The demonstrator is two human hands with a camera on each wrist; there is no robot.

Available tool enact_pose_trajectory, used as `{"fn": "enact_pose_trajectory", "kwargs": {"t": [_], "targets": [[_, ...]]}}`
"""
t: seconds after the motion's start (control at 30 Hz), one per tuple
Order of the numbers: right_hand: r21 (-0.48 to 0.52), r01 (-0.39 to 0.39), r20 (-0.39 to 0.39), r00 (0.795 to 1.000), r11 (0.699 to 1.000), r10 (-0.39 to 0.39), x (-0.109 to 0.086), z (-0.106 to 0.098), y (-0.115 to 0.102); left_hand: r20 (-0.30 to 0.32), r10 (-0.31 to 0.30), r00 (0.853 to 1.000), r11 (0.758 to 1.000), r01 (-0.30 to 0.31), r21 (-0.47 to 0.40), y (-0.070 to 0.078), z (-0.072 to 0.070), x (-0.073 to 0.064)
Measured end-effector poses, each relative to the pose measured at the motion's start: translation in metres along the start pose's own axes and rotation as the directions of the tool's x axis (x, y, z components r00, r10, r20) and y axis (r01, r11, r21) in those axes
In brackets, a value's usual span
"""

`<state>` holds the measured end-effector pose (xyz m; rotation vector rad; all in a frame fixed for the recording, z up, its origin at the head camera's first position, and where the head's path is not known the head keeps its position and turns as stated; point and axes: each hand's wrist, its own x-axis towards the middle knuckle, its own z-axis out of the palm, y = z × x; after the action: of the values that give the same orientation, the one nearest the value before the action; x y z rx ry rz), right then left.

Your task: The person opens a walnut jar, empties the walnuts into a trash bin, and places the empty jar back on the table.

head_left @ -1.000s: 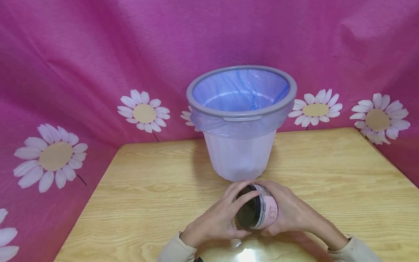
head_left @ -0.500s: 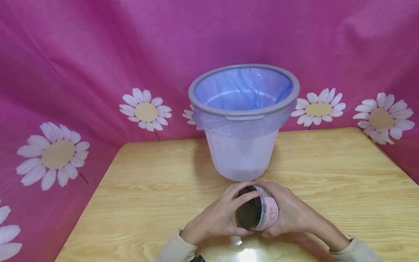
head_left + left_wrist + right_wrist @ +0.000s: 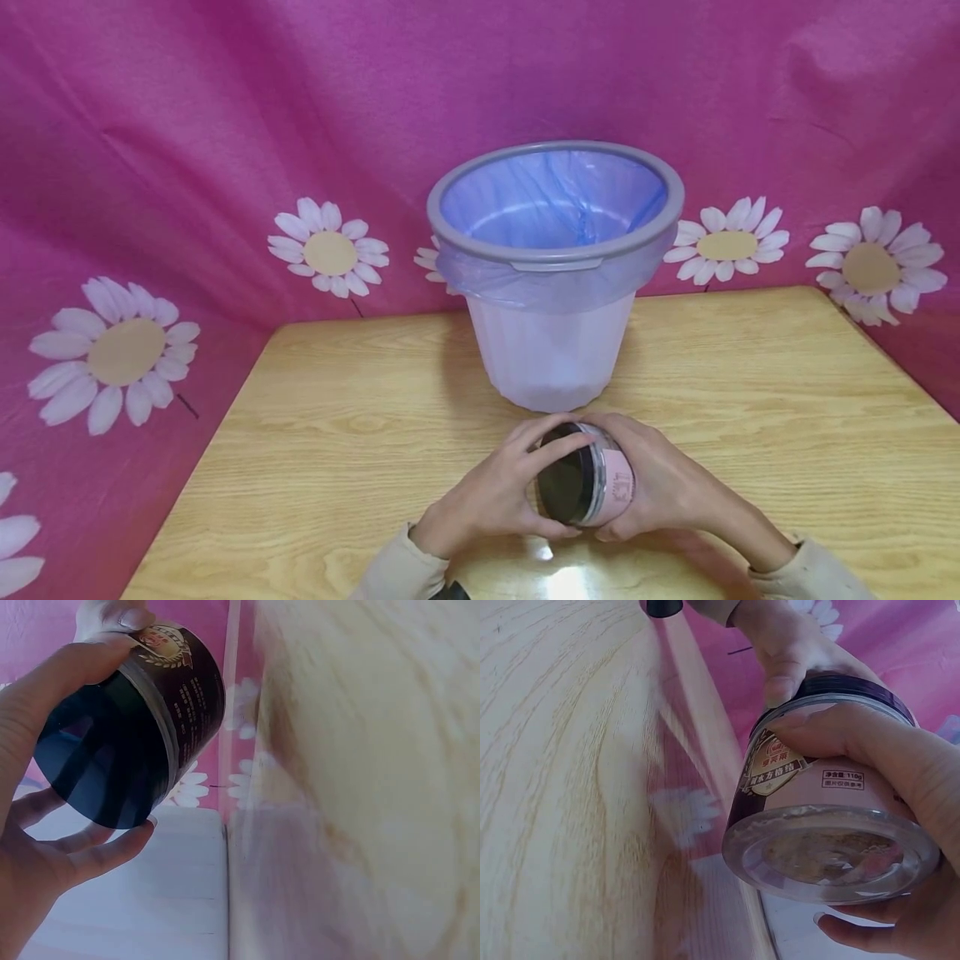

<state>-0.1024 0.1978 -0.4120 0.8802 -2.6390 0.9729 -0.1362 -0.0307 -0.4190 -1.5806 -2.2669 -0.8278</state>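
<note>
In the head view, a round clear jar (image 3: 618,482) with a pink label lies tilted on its side between both hands, low over the table. My left hand (image 3: 491,492) grips its wide black lid (image 3: 566,482) with fingers spread around the edge. The jar's body is held by my right hand (image 3: 663,483), thumb below and fingers over the top. In the left wrist view, the lid (image 3: 105,754) fills the left fingers' grasp, and a dark label with an emblem shows behind it. The right wrist view shows the jar's clear base (image 3: 832,859), with brownish contents visible through it.
A pale bin (image 3: 551,346) with a grey rim and a blue plastic liner (image 3: 555,200) stands just beyond the hands on the wood-grain table (image 3: 360,433). A pink cloth (image 3: 375,100) with white daisies hangs behind and along the sides.
The head view has shifted slightly. Both hands keep their grip on the jar, and the lid remains on it.
</note>
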Motion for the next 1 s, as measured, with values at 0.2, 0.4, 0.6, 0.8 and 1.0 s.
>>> {"fn": "enact_pose_trajectory", "kwargs": {"t": [0.2, 0.4, 0.6, 0.8, 1.0], "targets": [[-0.015, 0.009, -0.005, 1.000, 1.000, -0.009, 0.0012, 0.0003, -0.0001, -0.020, -0.013, 1.000, 1.000, 0.013, 0.005, 0.0016, -0.0001, -0.0001], [-0.030, 0.008, -0.013, 1.000, 1.000, -0.008, 0.0016, 0.0000, -0.0001, -0.008, -0.027, 1.000, 0.999, 0.026, -0.018, 0.0028, -0.0009, -0.0001], [-0.044, 0.020, -0.030, 0.999, 0.999, -0.021, 0.0016, -0.0020, 0.0017, 0.051, -0.076, 0.996, 0.992, 0.080, -0.101, 0.0032, -0.0047, -0.0014], [-0.039, 0.006, -0.038, 0.999, 0.999, -0.008, 0.0005, -0.0025, 0.0030, 0.076, -0.165, 0.983, 0.970, 0.176, -0.167, 0.0038, -0.0080, -0.0036], [-0.024, 0.018, -0.037, 0.999, 1.000, -0.018, 0.0005, -0.0015, 0.0029, 0.041, -0.123, 0.992, 0.981, 0.128, -0.146, 0.0023, -0.0077, -0.0024]]}}
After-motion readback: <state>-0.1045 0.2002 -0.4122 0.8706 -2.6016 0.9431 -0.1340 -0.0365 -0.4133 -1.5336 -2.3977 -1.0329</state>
